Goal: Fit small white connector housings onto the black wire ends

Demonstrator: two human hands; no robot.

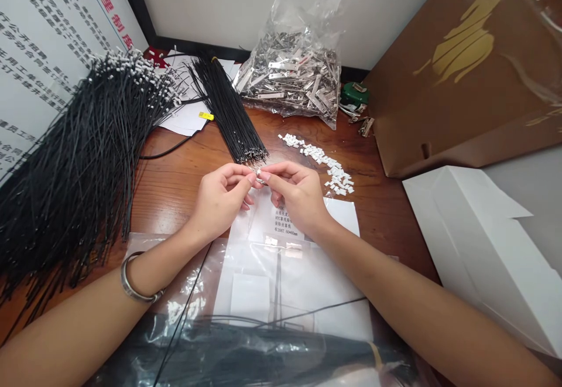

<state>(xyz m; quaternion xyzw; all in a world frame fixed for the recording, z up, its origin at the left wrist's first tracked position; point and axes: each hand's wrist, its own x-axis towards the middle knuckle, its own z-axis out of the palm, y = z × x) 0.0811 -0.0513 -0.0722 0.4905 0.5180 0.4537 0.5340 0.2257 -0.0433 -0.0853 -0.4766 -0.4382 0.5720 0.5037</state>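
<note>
Two hands pinch one small part above a wooden desk point(175, 170).
Fingertips of the left hand point(222, 199) and right hand point(296, 197) are closed together on a small pale part point(260, 177), just beside the black wire bundle point(232, 117). The paper label point(281, 226) underneath partly reads "NTC".

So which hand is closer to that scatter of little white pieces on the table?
The right hand: the white pieces lie just beyond and to its right. The left hand sits further left, fingertips meeting the right's on a small metal part.
</note>
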